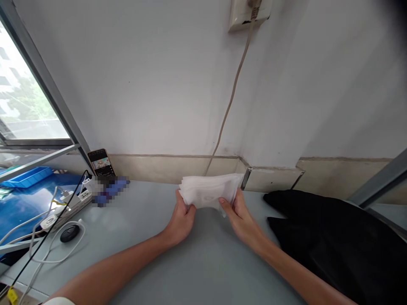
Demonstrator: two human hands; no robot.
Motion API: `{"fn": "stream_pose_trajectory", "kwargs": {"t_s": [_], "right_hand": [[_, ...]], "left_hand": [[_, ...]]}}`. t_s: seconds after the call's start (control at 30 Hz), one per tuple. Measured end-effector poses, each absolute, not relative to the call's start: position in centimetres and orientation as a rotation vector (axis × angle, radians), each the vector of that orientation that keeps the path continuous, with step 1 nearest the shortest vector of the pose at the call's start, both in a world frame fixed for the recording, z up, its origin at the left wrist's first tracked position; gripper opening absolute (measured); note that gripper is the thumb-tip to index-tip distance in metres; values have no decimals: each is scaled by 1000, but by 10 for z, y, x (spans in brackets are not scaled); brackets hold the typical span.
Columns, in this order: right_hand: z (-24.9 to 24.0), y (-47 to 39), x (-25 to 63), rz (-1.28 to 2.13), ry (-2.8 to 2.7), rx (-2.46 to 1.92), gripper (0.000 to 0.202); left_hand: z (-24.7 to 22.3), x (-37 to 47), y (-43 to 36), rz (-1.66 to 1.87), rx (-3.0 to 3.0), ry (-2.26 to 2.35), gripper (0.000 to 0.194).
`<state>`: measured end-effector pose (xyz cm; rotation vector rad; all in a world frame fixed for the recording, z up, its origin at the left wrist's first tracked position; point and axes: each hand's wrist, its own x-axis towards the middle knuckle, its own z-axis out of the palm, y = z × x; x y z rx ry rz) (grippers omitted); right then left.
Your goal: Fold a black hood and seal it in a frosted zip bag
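Note:
A stack of thin white sheets or pouches (pixel 206 189) is held up above the grey tabletop (pixel 203 262), near the wall. My left hand (pixel 182 218) pinches its lower left corner, thumb toward me. At the lower right edge my right hand (pixel 239 212) grips it, with the thumb on the front face. The layers fan out slightly at the left end, while the right end looks smooth and translucent. The fingers behind the stack are hidden.
A black cloth (pixel 330 241) lies on the right. Left are a propped phone (pixel 101 163), a power strip (pixel 68 209), a black round object (pixel 70 233) and white cables. A cord (pixel 233 91) hangs down the wall from a socket (pixel 249 15).

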<state>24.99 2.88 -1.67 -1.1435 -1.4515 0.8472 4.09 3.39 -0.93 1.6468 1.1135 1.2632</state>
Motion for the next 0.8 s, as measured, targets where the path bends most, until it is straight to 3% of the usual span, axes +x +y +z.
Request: {"fn": "stream_pose_trajectory", "kwargs": {"t_s": [0.43, 0.8], "right_hand": [[-23, 20, 241, 894, -1517, -1237, 52], [-29, 21, 243, 905, -1550, -1230, 52]], "left_hand": [[-10, 37, 29, 1181, 1592, 1089, 49], [-11, 37, 28, 1229, 1597, 1067, 37]]}}
